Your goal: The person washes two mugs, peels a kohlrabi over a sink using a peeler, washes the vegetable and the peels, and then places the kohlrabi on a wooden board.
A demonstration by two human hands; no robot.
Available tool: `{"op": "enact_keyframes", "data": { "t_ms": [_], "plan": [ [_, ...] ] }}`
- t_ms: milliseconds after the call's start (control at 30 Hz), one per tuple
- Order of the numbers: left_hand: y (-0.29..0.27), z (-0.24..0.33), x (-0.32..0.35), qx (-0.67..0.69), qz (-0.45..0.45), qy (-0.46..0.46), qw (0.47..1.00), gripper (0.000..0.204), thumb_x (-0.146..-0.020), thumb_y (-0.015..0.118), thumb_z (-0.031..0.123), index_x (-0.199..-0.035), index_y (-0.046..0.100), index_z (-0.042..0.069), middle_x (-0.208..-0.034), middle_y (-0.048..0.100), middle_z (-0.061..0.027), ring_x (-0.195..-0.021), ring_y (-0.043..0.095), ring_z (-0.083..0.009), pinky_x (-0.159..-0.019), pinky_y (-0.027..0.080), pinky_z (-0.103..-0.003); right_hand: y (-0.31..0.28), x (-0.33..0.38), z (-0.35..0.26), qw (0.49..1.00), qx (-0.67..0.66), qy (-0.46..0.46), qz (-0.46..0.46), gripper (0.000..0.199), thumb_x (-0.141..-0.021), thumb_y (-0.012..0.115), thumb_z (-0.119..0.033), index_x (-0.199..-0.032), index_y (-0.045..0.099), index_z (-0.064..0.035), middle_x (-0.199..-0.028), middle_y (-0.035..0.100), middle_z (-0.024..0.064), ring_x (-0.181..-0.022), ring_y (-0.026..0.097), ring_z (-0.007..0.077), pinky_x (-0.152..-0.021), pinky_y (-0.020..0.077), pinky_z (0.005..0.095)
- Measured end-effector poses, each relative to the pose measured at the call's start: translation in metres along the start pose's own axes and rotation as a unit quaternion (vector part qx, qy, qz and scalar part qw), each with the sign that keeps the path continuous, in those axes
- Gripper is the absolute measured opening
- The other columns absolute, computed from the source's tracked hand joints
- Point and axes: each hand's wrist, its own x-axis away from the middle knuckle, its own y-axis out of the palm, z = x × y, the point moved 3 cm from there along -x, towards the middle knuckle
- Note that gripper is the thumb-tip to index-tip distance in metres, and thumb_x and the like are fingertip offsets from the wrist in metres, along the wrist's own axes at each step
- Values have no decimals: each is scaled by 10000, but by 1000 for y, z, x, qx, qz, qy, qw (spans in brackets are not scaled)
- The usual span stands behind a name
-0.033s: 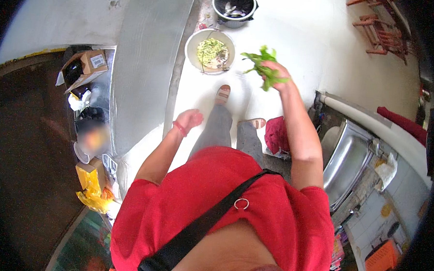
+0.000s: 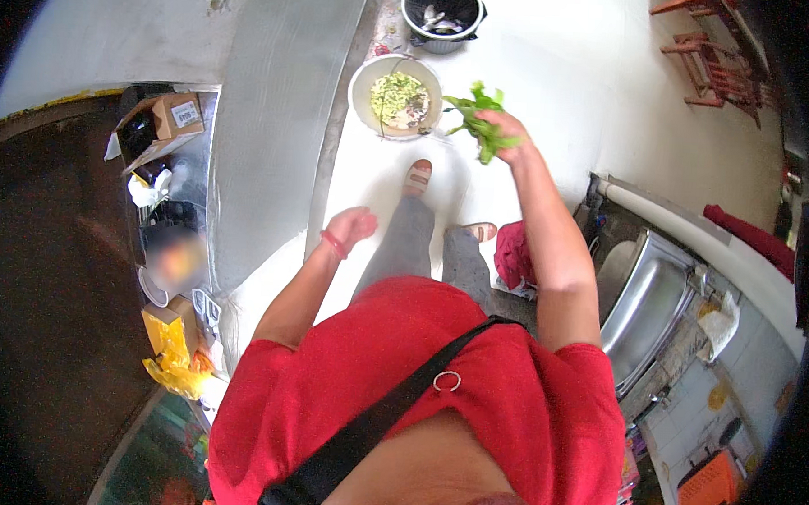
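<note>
A bunch of green leaves (image 2: 482, 125) hangs from my right hand (image 2: 507, 135), whose fingers are closed around its stems. The arm is stretched forward, and the leaf tips come close to the right side of a pale bucket (image 2: 358, 106). Chopped light-green pieces (image 2: 398, 97) lie in that bucket, with some darker bits at their right. My left hand (image 2: 351, 225) hovers beside my left leg, its fingers curled in with nothing seen in them. A red band circles that wrist.
Beyond the pale bucket stands a bin lined with a black bag (image 2: 441, 28). Dark red cloth (image 2: 513, 257) lies by my right foot. To the right is a metal sink (image 2: 650, 308); on the left, a shelf holds a cardboard box (image 2: 171, 116). Wooden chairs (image 2: 710, 72) stand far right.
My right hand has shifted slightly left with the leaves, nearer the pale bucket. My left hand has hardly moved.
</note>
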Motion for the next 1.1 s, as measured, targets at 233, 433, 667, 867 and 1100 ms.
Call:
{"op": "enact_keyframes", "data": {
  "t_ms": [233,433,667,867,1100],
  "plan": [
    [-54,20,15,72,50,27,996,291,-771,564,181,-975,489,-11,-899,546,-150,-836,549,-264,-772,450,-363,58,-130,47,961,201,59,180,451,-767,599,-204,-1122,407,-2,-1026,532,150,-918,532,285,-722,466,391],
    [-63,27,13,105,46,29,993,298,-764,571,187,-979,498,-5,-922,548,-152,-868,540,-274,-794,440,-370,87,-141,41,963,222,78,134,528,-777,580,-216,-1231,364,-55,-1272,349,131,-1151,327,318,-895,277,535],
    [-31,47,-5,80,11,11,997,292,-775,555,182,-987,494,-10,-932,540,-152,-880,535,-281,-806,433,-380,80,-130,32,984,97,-20,146,442,-817,492,-320,-1207,422,-124,-1288,345,109,-1186,279,318,-953,158,546],
    [0,74,-14,17,-15,24,999,239,-802,502,178,-977,505,15,-888,587,-137,-826,576,-262,-769,464,-368,79,-126,24,979,120,-11,163,448,-807,513,-308,-1166,442,-49,-1157,458,122,-1039,430,252,-873,343,389],
    [15,89,-25,-41,-71,18,997,300,-795,527,197,-1021,490,2,-976,539,-143,-888,545,-252,-799,450,-363,69,-100,18,978,-67,-122,158,94,-771,507,-55,-840,555,-14,-695,552,55,-571,518,123,-513,430,226]
  ]
}}
